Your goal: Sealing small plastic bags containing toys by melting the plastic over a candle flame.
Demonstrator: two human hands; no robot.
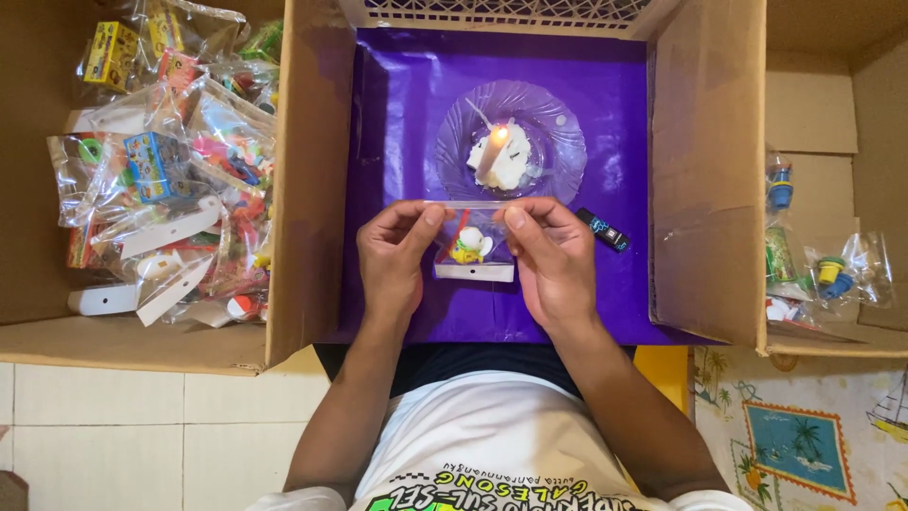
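Centrally, both hands: meet over one small clear plastic bag (473, 248), above a purple sheet.
Left hand (392, 257): thumb and forefinger pressed together on the bag's top left edge, other fingers curled beneath.
Right hand (550, 260): thumb and forefinger pinching the bag's top right edge, remaining fingers folded along its side.
Clear plastic bag: held flat between the two hands, its open edge toward the candle, a white card strip along its near edge.
Small toy (469, 245): yellow and white figure, inside the bag, between the two thumbs.
Lit candle (496, 148): short white stub, leaning, flame burning, standing in a pool of white wax just beyond the bag.
Clear plastic plate (558, 151): round, ribbed, under the candle, resting on the sheet.
Lighter (604, 230): black, lying on the sheet just beside the right hand's knuckles.
Purple sheet (397, 114): lines the floor of an opened cardboard box (705, 170).
Packed toy bags, left (175, 180): a heap of filled clear bags with white card strips, in the cardboard compartment left of the box wall.
Packed toy bags, right (828, 270): a few filled bags, in the compartment on the right.
White lattice basket (501, 11): at the far edge, only partly in view.
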